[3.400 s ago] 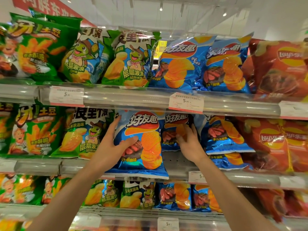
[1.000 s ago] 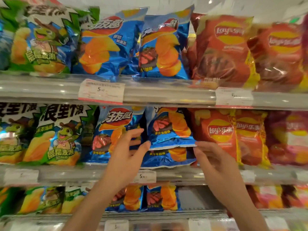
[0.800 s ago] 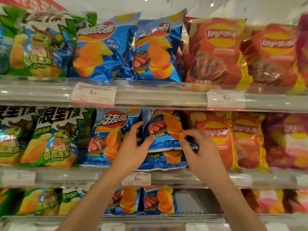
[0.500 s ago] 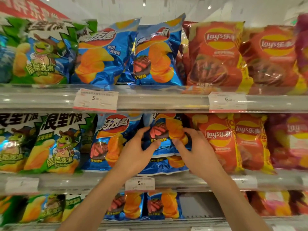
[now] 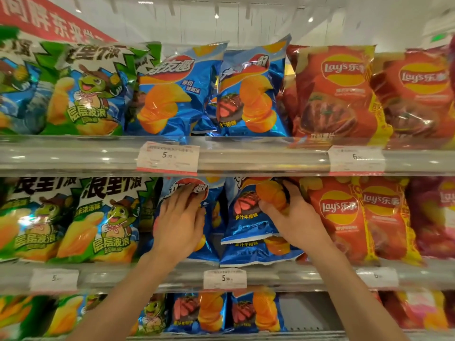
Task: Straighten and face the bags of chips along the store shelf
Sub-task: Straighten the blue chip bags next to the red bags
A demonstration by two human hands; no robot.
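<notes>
- Head view, middle shelf: the left hand [image 5: 181, 217] lies flat, fingers extended, on the face of a glossy blue foil chip bag with a red logo [image 5: 189, 193]. It presses without gripping; nothing is enclosed.
- Head view, same shelf: the right hand [image 5: 293, 215] is closed on the upper right part of a second blue foil bag printed with a steak picture [image 5: 246, 215], thumb on the front panel and fingers hooked behind the edge. This bag sits raised and tilted, overlapping another blue bag lying low at the shelf front [image 5: 256, 254].
- Neighbours: green-and-white cartoon-turtle bags [image 5: 105, 222] stand to the left, red bags with a yellow roundel [image 5: 339, 217] to the right, touching the held bag's side.
- Fittings: the clear plastic shelf rail [image 5: 283, 276] carries a white price tag [image 5: 225, 278] directly below the hands.
- Handling judgement: the bags appear light, air-filled and slick; contents are brittle. Squeezing the centre risks crushing.
- Recommended hold: the sealed top seam or side edges, with a flat palm steadying the face while squaring it to the rail.
</notes>
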